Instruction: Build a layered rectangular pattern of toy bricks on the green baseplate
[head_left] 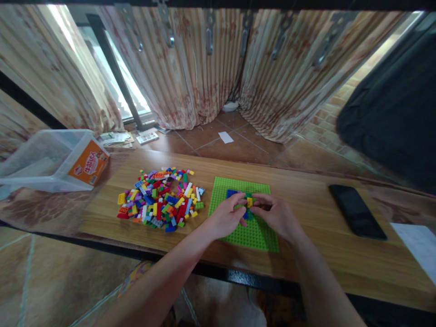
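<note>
A green studded baseplate (262, 234) lies on the wooden table, with blue bricks (231, 193) and dark green bricks built up near its middle. A small yellow brick (250, 202) sits among them. My right hand (274, 211) comes in from the right, thumb and forefinger pinched at the yellow brick. From the left, my left hand (226, 215) rests over the blue bricks, its fingers apart and their tips close to the yellow brick. Both hands hide part of the build. Left of the baseplate spreads a pile of loose, many-coloured bricks (158, 197).
A clear plastic bin (56, 179) with an orange label stands at the table's left end. A black phone (356, 211) and a white paper (413, 243) lie to the right. Metal hooks hang from a dark bar overhead. Curtains (190, 72) hang beyond the table.
</note>
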{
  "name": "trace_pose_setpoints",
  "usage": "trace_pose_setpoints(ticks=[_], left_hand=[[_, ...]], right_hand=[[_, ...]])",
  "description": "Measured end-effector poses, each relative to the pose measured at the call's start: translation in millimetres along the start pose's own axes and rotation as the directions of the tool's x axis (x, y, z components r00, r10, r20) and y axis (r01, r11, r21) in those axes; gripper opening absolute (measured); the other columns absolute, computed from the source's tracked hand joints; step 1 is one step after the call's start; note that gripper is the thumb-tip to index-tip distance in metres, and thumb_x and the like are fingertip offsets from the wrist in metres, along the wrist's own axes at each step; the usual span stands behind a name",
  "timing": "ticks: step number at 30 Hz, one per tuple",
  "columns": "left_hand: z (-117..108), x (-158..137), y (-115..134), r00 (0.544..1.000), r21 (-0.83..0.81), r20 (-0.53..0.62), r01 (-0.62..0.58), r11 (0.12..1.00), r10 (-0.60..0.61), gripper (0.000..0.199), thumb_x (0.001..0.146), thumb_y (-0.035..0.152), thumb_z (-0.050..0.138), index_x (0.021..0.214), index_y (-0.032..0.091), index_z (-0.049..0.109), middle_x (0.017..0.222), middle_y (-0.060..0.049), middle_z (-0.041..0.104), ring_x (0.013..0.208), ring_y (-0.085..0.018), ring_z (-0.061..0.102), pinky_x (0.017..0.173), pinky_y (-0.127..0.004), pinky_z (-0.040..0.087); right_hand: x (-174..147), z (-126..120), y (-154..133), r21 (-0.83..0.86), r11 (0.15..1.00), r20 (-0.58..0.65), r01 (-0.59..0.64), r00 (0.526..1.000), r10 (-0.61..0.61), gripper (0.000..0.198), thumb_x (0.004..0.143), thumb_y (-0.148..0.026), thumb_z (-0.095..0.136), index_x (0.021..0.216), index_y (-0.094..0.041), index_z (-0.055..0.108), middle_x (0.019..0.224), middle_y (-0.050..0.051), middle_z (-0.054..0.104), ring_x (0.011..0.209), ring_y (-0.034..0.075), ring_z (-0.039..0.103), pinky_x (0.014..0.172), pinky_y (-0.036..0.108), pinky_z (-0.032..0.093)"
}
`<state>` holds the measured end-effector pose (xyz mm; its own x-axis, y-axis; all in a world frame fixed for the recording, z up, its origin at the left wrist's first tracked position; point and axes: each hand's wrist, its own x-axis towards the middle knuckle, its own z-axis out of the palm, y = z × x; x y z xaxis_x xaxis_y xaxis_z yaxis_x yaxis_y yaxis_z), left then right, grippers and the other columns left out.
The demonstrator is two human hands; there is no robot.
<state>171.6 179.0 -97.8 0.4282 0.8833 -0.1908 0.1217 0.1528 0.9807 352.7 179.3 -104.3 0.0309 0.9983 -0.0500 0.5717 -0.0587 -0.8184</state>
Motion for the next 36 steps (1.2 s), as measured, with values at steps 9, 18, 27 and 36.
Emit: trace_pose_setpoints(ticks=[9,18,27,36], left_hand=[[1.0,0.1,0.8,1.000,0.027,0.004,0.007,1.000,-0.008,0.053,0.088,0.017,0.045,0.140,0.013,0.042,0.137,-0.021,0.055,0.054,-0.006,0.061,0.051,-0.021,0.043],[3.4,-9.3,-1.9,0.941,0.527,-0.018,-0.279,0.803,0.338,0.042,0.092,0.014,0.039,0.132,0.015,0.051,0.133,-0.014,0.058,0.108,-0.022,0.064,0.094,-0.038,0.052],[12.2,-15.1,-0.7,0.889,0.884,0.183,-0.336,0.326,0.419,0.035,0.091,0.012,0.043,0.124,0.012,0.057,0.131,-0.009,0.060,0.100,-0.023,0.053,0.090,-0.037,0.051],[13.6,-13.4,-1.3,0.899,0.891,0.194,-0.329,0.312,0.392,0.037,0.090,0.011,0.043,0.125,0.012,0.056,0.127,-0.010,0.061,0.096,-0.023,0.050,0.087,-0.037,0.050]], right_hand=[[0.0,1.7,-0.1,-0.078,0.996,-0.087,0.047,0.995,-0.054,0.025,0.082,-0.036,0.058,0.094,-0.022,0.075,0.094,0.006,0.077,0.086,0.022,0.071,0.079,0.036,0.053],[-1.3,4.8,-4.1,-0.109,0.992,-0.136,0.057,0.988,-0.072,0.024,0.083,-0.036,0.055,0.088,-0.024,0.075,0.090,0.004,0.077,0.085,0.021,0.070,0.082,0.036,0.052],[-1.2,6.1,-6.7,-0.167,0.984,-0.173,0.057,0.981,-0.086,0.026,0.082,-0.038,0.054,0.086,-0.023,0.075,0.089,0.006,0.077,0.083,0.022,0.070,0.079,0.037,0.051],[-0.5,6.4,-7.8,-0.220,0.974,-0.144,0.049,0.986,-0.082,0.025,0.084,-0.037,0.053,0.079,-0.024,0.074,0.083,0.004,0.076,0.075,0.020,0.068,0.071,0.033,0.048]])
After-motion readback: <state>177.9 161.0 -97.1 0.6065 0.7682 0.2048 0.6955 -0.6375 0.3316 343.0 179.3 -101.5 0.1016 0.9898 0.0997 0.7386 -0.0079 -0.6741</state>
